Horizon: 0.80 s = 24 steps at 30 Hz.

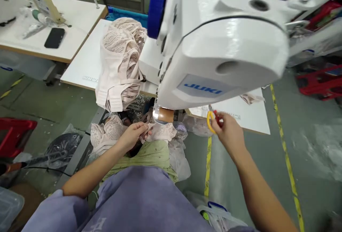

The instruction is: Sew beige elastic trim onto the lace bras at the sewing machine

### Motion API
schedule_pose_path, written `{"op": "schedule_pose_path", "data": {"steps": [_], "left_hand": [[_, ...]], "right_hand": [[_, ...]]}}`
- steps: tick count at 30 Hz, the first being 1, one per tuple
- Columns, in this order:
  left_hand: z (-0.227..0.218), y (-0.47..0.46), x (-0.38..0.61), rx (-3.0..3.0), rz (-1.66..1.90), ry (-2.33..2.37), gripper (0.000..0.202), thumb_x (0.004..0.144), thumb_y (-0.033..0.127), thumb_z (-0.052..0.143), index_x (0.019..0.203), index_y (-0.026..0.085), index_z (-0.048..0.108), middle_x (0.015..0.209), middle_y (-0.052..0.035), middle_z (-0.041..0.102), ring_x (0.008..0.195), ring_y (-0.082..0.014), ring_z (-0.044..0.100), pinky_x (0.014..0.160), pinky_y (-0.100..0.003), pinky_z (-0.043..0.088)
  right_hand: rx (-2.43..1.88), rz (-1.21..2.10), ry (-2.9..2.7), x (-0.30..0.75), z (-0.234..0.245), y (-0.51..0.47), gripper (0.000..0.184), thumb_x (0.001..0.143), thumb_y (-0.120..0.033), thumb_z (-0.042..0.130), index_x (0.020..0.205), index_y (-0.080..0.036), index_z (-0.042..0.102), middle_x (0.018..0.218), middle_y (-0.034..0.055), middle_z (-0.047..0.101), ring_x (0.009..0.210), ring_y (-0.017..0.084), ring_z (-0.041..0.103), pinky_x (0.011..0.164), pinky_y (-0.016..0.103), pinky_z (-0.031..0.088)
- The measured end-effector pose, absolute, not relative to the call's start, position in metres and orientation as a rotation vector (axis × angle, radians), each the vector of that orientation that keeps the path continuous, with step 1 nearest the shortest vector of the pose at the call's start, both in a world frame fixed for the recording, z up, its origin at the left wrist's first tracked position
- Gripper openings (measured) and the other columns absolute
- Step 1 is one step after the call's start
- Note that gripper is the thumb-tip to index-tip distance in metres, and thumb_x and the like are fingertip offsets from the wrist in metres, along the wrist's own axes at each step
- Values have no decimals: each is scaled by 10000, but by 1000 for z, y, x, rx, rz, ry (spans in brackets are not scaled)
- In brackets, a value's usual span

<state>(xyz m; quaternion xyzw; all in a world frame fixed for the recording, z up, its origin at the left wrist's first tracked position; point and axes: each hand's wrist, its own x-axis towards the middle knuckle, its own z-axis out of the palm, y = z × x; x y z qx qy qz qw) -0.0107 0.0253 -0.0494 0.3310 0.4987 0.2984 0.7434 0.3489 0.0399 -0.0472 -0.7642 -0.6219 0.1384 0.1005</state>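
"As a person in a lavender shirt (pixel 149 200) faces a white Juki sewing machine (pixel 227 54), what occupies the left hand (pixel 135 134)?"

"Thumb and fingers of that hand pinch the left edge of a pale lace piece (pixel 163 132). The cloth runs from the fingertips toward the person's right, over green cloth (pixel 149 157), and shows just below the amber panel (pixel 165 114) under the machine's head."

"And the right hand (pixel 229 129)?"

"Curled around scissors (pixel 209 122) with yellow and red on the handle, beside the front edge of a white worktable (pixel 253 119). The scissors sit at the fingertips, on the side facing the lace, yet well apart from it. Their blades are mostly hidden; whether they are parted cannot be told."

"What surrounds the left hand?"

"Lace cups (pixel 113 128) rest near it, on the person's left, partly beside the forearm. Whether they belong to the pinched piece cannot be told. Beyond them, a thick stack of pale bras (pixel 117 61) lies on the worktable, left of the machine, its near end hanging past the front edge. Farther left, a dark phone (pixel 55 38) lies on a neighboring table (pixel 77 15)."
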Motion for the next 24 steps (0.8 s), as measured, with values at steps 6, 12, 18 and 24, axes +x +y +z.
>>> {"op": "schedule_pose_path", "data": {"steps": [6, 12, 18, 24], "left_hand": [[-47, 23, -10, 746, 650, 1063, 384, 850, 492, 659, 733, 126, 675, 624, -8, 546, 562, -95, 449, 523, -222, 334], [-45, 21, -5, 878, 634, 1093, 388, 885, 488, 607, 733, 136, 664, 657, -6, 570, 586, -94, 449, 549, -226, 335], [-44, 20, -9, 922, 594, 1147, 295, 866, 381, 587, 709, 142, 657, 638, -1, 569, 569, -94, 442, 522, -226, 299], [-47, 22, -14, 777, 638, 1088, 272, 804, 340, 596, 615, 145, 579, 614, -1, 530, 508, -70, 355, 484, -230, 245]], "right_hand": [[-1707, 828, -2062, 267, -40, -60, 318, 823, -327, 639, 1119, -229, 575, 1056, 89, 656, 722, 191, 620, 620, 318, 520], [-1675, 833, -2080, 228, -45, -48, 275, 876, -285, 624, 1140, -211, 601, 1092, 80, 664, 711, 165, 621, 631, 306, 516], [-1584, 932, -2075, 228, -49, -42, 239, 919, -312, 604, 1139, -223, 628, 1047, 60, 689, 733, 169, 634, 656, 298, 516], [-1652, 991, -1866, 242, -54, -56, 226, 879, -321, 627, 1090, -239, 626, 913, 29, 660, 641, 146, 582, 588, 275, 486]]}}
